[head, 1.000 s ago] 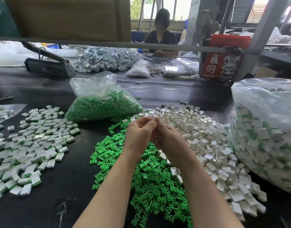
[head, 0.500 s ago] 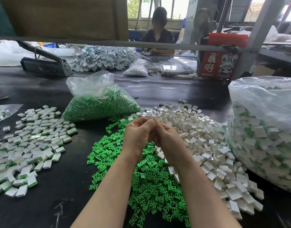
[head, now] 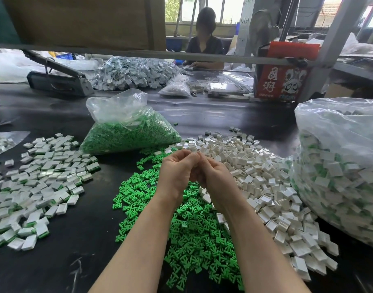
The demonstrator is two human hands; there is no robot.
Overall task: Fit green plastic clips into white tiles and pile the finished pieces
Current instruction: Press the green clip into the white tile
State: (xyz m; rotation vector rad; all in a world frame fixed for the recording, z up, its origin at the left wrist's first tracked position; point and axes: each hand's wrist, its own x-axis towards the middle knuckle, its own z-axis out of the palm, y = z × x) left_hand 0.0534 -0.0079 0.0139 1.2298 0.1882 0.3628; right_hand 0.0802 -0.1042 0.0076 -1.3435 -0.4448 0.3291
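left hand (head: 177,172) and right hand (head: 217,178) fingers curled together, held piece hidden, likely pressing clip into tile | raised over green clips (head: 194,229) and white tiles (head: 265,187) for short reaches | finished pile (head: 39,180) left

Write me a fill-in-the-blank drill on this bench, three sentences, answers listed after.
1. The loose clips under the forearms are ____ in colour.
2. The pile of finished pieces lies to the person's ____.
3. The left hand and right hand meet above the ____ table.

Answers: green; left; black
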